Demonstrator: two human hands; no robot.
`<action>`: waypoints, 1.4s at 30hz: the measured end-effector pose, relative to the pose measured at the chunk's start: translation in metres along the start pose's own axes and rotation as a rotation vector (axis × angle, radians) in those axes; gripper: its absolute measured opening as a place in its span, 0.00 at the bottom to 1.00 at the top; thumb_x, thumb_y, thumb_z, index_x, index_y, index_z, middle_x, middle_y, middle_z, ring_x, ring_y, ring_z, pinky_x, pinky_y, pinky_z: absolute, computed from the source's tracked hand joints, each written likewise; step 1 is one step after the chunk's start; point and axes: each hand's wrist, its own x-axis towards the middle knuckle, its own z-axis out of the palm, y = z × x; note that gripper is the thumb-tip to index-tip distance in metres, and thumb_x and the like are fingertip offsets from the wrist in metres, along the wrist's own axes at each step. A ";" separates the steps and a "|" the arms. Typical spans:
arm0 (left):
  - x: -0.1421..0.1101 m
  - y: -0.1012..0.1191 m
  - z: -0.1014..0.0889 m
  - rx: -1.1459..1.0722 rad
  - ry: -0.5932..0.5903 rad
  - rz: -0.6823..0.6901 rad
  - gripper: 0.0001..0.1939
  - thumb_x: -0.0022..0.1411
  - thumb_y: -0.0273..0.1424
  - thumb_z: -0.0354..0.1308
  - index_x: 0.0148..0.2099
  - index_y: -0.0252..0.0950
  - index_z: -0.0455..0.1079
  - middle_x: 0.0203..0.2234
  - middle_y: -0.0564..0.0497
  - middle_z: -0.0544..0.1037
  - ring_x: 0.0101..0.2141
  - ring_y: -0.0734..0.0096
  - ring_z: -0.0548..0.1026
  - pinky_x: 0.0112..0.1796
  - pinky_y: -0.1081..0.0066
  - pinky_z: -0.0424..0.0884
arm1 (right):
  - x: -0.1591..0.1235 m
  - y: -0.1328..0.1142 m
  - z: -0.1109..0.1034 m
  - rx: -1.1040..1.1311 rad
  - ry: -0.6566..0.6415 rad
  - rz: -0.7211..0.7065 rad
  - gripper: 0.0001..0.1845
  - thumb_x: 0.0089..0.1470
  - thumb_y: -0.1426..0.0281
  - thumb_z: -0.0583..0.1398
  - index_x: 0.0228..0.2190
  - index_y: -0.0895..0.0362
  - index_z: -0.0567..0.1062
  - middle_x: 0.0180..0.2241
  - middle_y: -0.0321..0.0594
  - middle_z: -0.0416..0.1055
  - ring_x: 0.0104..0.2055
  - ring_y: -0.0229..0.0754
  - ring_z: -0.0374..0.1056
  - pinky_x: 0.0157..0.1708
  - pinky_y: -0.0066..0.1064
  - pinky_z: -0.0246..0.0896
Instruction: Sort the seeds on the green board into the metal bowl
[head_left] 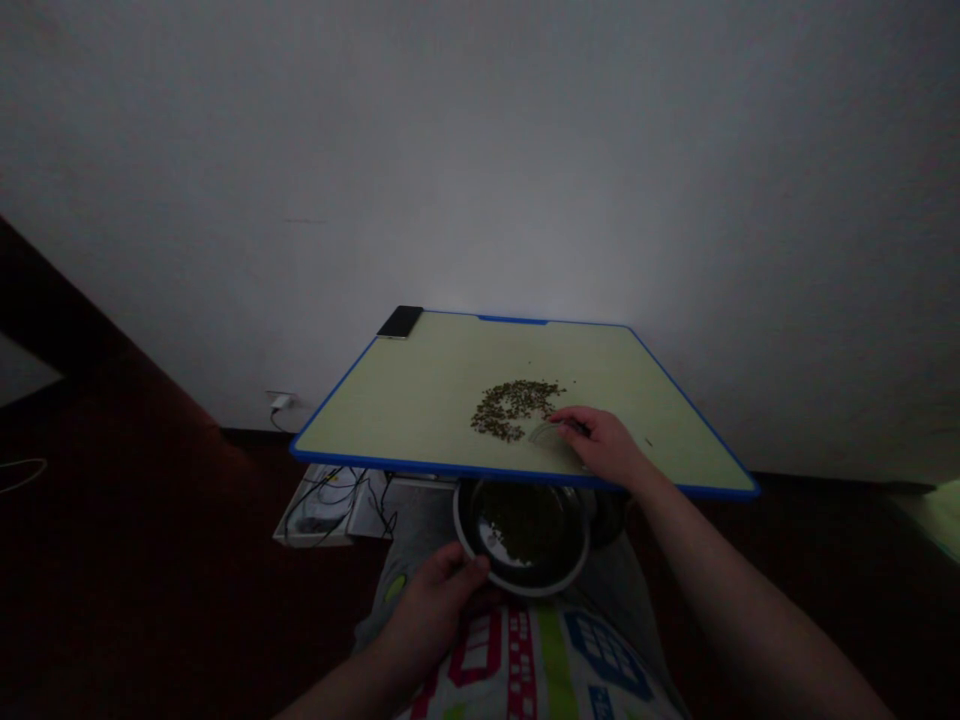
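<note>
My right hand [592, 437] is closed on a clear protractor [545, 433] with a curved edge, low over the pale tabletop. Just left of it lies a loose spread of small brownish-green bits [504, 408], like dried seeds or leaves; I cannot tell which. Below the table's front edge, my left hand [442, 597] grips the near-left rim of a round bowl [541, 588] with a pale rim and dark inside. More of the dark bits [525, 520] lie in the bowl, which sits over my lap, its far side partly under the table.
The small table [420, 390] has a blue edge and stands against a grey wall. A black phone [401, 321] lies at its far left corner. Beneath the left side is a white box [319, 505] with cables. A plug [280, 402] sits in the wall socket.
</note>
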 end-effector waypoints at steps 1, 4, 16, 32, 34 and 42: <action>0.000 0.000 0.000 0.002 -0.003 -0.001 0.20 0.37 0.41 0.75 0.31 0.33 0.77 0.29 0.45 0.84 0.34 0.60 0.82 0.39 0.67 0.75 | 0.001 0.000 0.000 -0.001 0.010 0.007 0.17 0.53 0.68 0.56 0.41 0.59 0.79 0.31 0.41 0.76 0.30 0.40 0.68 0.33 0.32 0.62; 0.000 0.000 -0.001 0.008 -0.007 -0.007 0.21 0.38 0.41 0.74 0.32 0.33 0.77 0.30 0.45 0.84 0.34 0.60 0.81 0.40 0.66 0.75 | 0.004 -0.002 0.002 -0.019 0.020 0.027 0.17 0.53 0.68 0.55 0.40 0.59 0.79 0.29 0.40 0.75 0.28 0.40 0.66 0.32 0.32 0.61; 0.001 -0.002 -0.002 0.018 -0.013 0.012 0.19 0.39 0.41 0.74 0.31 0.34 0.77 0.30 0.46 0.84 0.34 0.60 0.81 0.38 0.67 0.75 | 0.002 -0.005 0.004 -0.035 0.026 -0.007 0.16 0.54 0.68 0.56 0.40 0.59 0.78 0.27 0.39 0.75 0.28 0.39 0.67 0.31 0.30 0.60; 0.003 -0.003 -0.003 -0.002 -0.011 0.018 0.20 0.39 0.40 0.74 0.32 0.33 0.77 0.29 0.45 0.84 0.33 0.61 0.82 0.39 0.67 0.75 | 0.002 -0.008 0.004 -0.115 0.087 0.024 0.16 0.54 0.68 0.55 0.40 0.58 0.79 0.27 0.41 0.76 0.27 0.39 0.66 0.32 0.31 0.60; 0.002 -0.002 -0.002 0.001 -0.003 0.013 0.20 0.38 0.41 0.75 0.31 0.33 0.77 0.29 0.46 0.84 0.32 0.61 0.82 0.38 0.67 0.75 | 0.002 -0.006 0.004 -0.122 0.097 0.024 0.16 0.54 0.68 0.55 0.40 0.58 0.79 0.27 0.41 0.76 0.27 0.39 0.66 0.32 0.31 0.60; 0.001 0.000 -0.001 0.023 0.012 -0.003 0.21 0.37 0.41 0.75 0.30 0.34 0.77 0.28 0.47 0.84 0.31 0.63 0.81 0.37 0.69 0.75 | 0.007 -0.007 0.004 -0.122 0.070 0.034 0.15 0.55 0.70 0.55 0.40 0.58 0.79 0.33 0.43 0.78 0.32 0.41 0.70 0.35 0.31 0.63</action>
